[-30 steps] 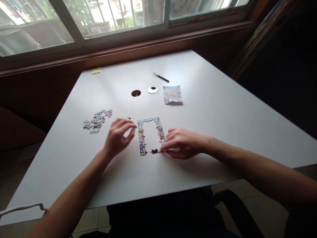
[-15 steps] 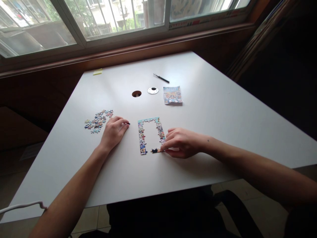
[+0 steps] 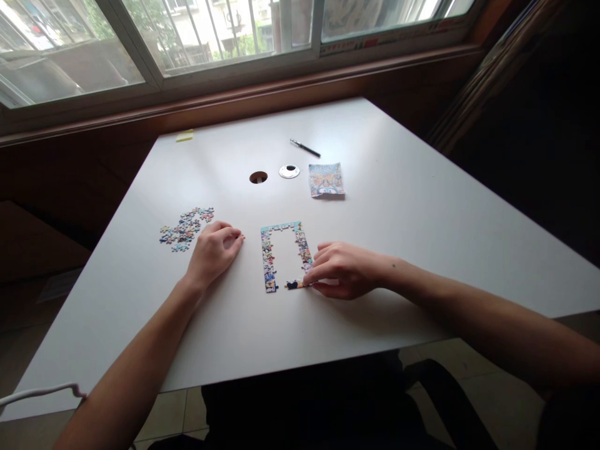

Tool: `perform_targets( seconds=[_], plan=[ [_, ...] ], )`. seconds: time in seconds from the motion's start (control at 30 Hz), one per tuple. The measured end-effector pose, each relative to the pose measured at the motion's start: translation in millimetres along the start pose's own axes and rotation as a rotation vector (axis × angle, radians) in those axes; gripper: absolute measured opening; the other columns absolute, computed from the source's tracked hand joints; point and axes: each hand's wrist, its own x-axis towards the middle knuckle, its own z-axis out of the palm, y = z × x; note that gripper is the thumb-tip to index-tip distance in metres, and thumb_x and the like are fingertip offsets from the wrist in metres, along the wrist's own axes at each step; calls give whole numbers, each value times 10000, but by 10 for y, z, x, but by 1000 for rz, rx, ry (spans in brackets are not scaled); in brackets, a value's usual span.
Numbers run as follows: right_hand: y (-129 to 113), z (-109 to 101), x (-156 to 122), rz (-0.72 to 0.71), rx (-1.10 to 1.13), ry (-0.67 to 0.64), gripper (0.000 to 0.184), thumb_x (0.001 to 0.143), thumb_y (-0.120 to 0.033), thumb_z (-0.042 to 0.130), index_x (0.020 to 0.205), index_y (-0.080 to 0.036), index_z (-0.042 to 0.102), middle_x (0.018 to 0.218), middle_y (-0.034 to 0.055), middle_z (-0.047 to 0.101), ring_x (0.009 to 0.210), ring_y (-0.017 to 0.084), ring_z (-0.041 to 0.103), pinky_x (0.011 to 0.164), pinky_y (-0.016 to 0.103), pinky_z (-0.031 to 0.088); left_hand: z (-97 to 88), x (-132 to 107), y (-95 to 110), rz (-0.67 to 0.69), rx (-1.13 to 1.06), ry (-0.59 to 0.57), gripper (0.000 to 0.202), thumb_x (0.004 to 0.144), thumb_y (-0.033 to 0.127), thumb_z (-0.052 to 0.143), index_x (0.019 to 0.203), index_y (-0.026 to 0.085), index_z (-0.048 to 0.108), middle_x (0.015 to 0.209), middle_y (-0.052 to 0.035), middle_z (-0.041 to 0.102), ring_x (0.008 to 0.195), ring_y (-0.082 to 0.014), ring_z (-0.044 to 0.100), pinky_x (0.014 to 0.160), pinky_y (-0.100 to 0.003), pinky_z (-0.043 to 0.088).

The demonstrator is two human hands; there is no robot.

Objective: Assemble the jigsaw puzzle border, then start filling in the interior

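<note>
A jigsaw puzzle frame lies flat on the table, its border joined on the top and both long sides, with a gap in the bottom edge. My left hand rests left of it, thumb and forefinger pinched on a small puzzle piece, mostly hidden by the fingertips. At the frame's lower right corner, the fingers of my right hand press together on the bottom edge pieces, one of which bears a black shape. A pile of loose puzzle pieces is spread beyond my left hand.
A crumpled picture sheet lies behind the frame. Farther back are a pen, a round metal cover and a cable hole in the white table. A pale cable crosses the near left corner.
The piece in my left fingertips has turned: its dark face showed before, and now only a small light bit shows. My left hand has shifted slightly; my right hand stays in place.
</note>
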Motion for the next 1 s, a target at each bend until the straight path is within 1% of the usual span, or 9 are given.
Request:
perform_targets(
  seconds=[0.13,0.23,0.37,0.47,0.57,0.63,0.77,0.83,1.0],
  plan=[
    [5,10,-6,-1,3,1,207,879,-168,545,995,-212,710,686,-2,701,603,116,577,693,286,393,-6,10,-47,-1,-28,-50,196,925,343,593,947,191,715,1022,-58,668,874,-189,648,885,-350,541],
    [9,12,-7,-3,-2,-11,202,882,-168,542,997,-210,703,694,1,701,606,116,577,696,287,391,-3,4,-39,28,-19,-44,189,928,334,590,956,182,698,1021,-64,665,874,-189,641,873,-349,538],
    [7,8,-4,0,1,-20,193,887,-171,538,998,-208,692,703,3,700,618,118,589,703,288,393,-15,-45,108,100,-110,-4,157,937,275,568,904,184,691,937,-43,680,796,-150,629,743,-273,537],
    [3,3,-3,3,4,-24,191,892,-179,538,1006,-209,688,704,2,698,627,119,595,712,288,398,-60,-78,246,156,-151,-3,151,937,248,562,890,194,695,944,-31,695,751,-127,625,730,-258,532],
    [3,3,-6,8,-1,-31,188,893,-179,539,1010,-212,683,706,1,697,631,121,594,716,291,398,-148,-71,271,161,-78,-2,145,914,228,559,952,197,695,972,-42,689,799,-150,635,749,-285,534],
    [5,8,-10,11,-3,-31,188,888,-175,541,1007,-212,681,703,0,695,629,122,591,713,292,397,-221,-54,215,173,-31,-62,139,876,260,602,960,196,693,976,-52,681,839,-177,639,758,-310,536],
    [10,17,-14,6,-2,-18,195,876,-167,548,1008,-212,686,703,1,697,627,123,589,708,289,397,-318,-41,76,200,-81,-329,152,846,320,653,929,203,702,938,-45,671,767,-154,636,707,-289,544],
    [9,18,-12,4,2,-18,193,879,-170,547,1006,-211,687,704,3,698,626,122,589,706,290,396,-318,-50,44,196,-126,-376,151,861,318,641,929,204,713,922,-43,671,732,-139,635,682,-272,547],
    [8,14,-5,2,4,-24,185,883,-170,543,996,-206,685,699,0,696,617,119,581,705,289,395,-271,-67,61,195,-159,-398,142,893,281,596,945,206,705,927,-38,665,721,-125,634,671,-255,545]
  ],
)
